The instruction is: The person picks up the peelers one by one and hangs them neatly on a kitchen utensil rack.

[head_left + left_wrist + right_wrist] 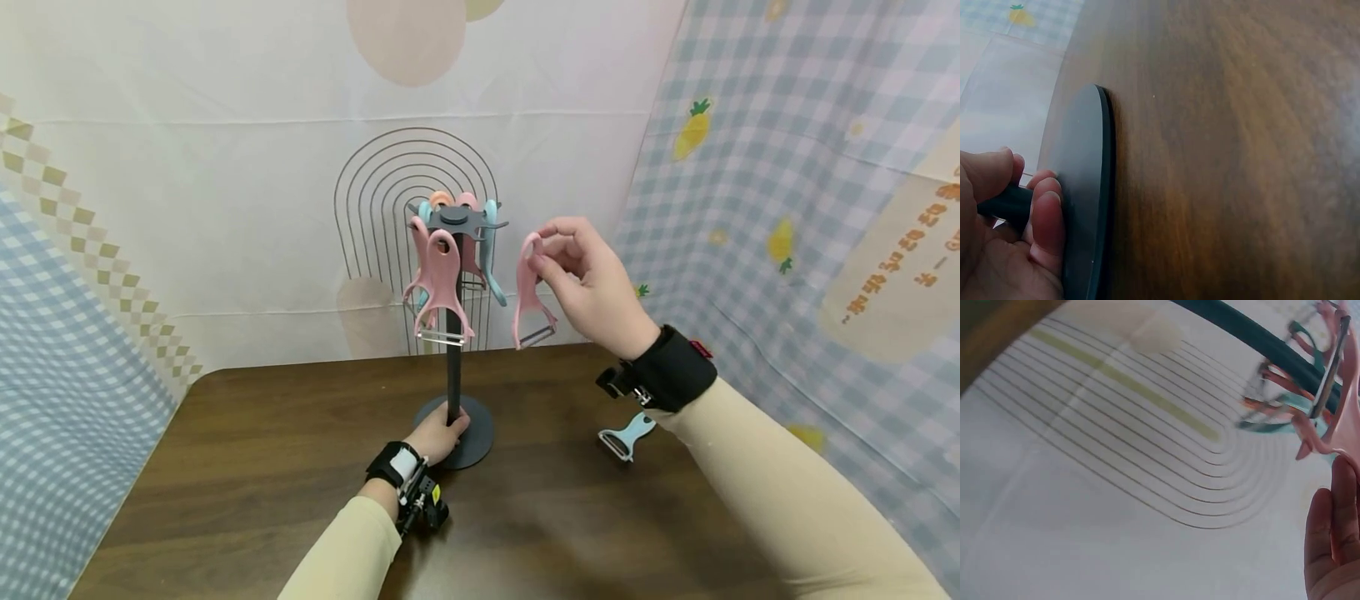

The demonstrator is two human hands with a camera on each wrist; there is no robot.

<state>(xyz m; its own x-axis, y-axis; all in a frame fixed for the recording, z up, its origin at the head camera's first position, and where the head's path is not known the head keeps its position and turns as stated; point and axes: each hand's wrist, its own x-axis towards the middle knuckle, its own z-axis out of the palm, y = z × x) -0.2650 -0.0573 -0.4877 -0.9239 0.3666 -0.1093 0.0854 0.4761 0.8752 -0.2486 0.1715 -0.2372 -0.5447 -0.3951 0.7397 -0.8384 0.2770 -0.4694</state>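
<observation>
A dark grey stand (453, 358) with a round base and a hooked top stands on the table. My left hand (437, 435) grips its post low down, just above the base (1082, 187). Several peelers hang from the hooks, among them a pink peeler (442, 279) at the front and a light blue peeler (489, 250) on the right. To the right of the hooks, apart from them, my right hand (592, 279) pinches another pink peeler (525, 287) by its handle end, blade downward. In the right wrist view the fingers (1319, 531) show beside pink plastic.
A light blue peeler (628, 435) lies on the brown wooden table (300, 467), right of the stand and beneath my right forearm. A white patterned cloth (225, 208) hangs behind the table. Checked blue cloth (787, 125) hangs at the right.
</observation>
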